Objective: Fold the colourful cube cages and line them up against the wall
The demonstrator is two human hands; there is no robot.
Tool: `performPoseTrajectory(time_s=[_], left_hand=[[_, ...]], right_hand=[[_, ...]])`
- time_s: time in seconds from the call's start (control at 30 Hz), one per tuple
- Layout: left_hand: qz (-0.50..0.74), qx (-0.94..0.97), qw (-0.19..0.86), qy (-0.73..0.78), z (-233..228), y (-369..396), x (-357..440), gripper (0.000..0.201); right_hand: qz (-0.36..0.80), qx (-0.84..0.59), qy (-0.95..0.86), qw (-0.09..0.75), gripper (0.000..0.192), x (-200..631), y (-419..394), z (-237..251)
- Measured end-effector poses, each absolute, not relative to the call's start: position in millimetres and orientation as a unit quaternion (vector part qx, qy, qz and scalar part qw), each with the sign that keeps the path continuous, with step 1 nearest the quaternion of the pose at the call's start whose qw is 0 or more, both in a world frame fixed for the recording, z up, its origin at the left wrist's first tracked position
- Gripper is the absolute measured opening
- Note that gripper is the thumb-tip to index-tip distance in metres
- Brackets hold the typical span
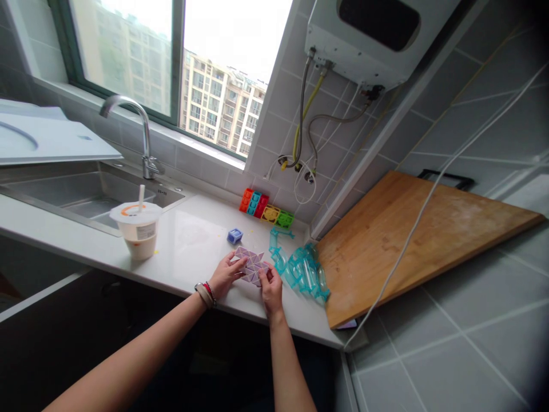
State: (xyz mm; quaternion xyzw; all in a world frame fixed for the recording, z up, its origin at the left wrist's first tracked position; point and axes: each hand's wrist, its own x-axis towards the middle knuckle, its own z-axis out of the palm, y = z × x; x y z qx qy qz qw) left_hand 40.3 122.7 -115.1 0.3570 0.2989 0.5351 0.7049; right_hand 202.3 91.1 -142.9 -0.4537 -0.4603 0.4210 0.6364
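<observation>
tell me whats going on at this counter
A person stands at a white kitchen counter with both hands on a purple-and-white folding snake puzzle lying flat there. The left hand grips its left end and the right hand its right end. Beside it, to the right, lies a clear teal snake puzzle, with a small blue block and a row of coloured blocks behind. A lidded drink cup with a straw stands near the sink.
</observation>
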Motion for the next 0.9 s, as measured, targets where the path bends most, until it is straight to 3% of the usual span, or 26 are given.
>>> performPoseTrajectory(time_s=[0.17, 0.43, 0.57, 0.73, 0.9], left_hand=[[0.506, 0.373, 0.720, 0.296, -115, 121, 40, 0.056], [0.505, 0.398, 0.709, 0.291, -120, 123, 42, 0.061], [0.512, 0.401, 0.703, 0.288, -126, 128, 43, 0.062], [0.505, 0.433, 0.686, 0.294, -127, 129, 42, 0.052], [0.472, 0.482, 0.676, 0.295, -123, 126, 41, 0.051]], right_hand=[[0.424, -0.483, -0.421, 0.640, 0.063, 205, 91, -142], [0.429, -0.468, -0.429, 0.642, 0.064, 205, 94, -150], [0.410, -0.467, -0.463, 0.632, 0.058, 204, 95, -149], [0.345, -0.493, -0.526, 0.601, 0.036, 203, 93, -141], [0.332, -0.499, -0.518, 0.610, 0.038, 203, 92, -136]])
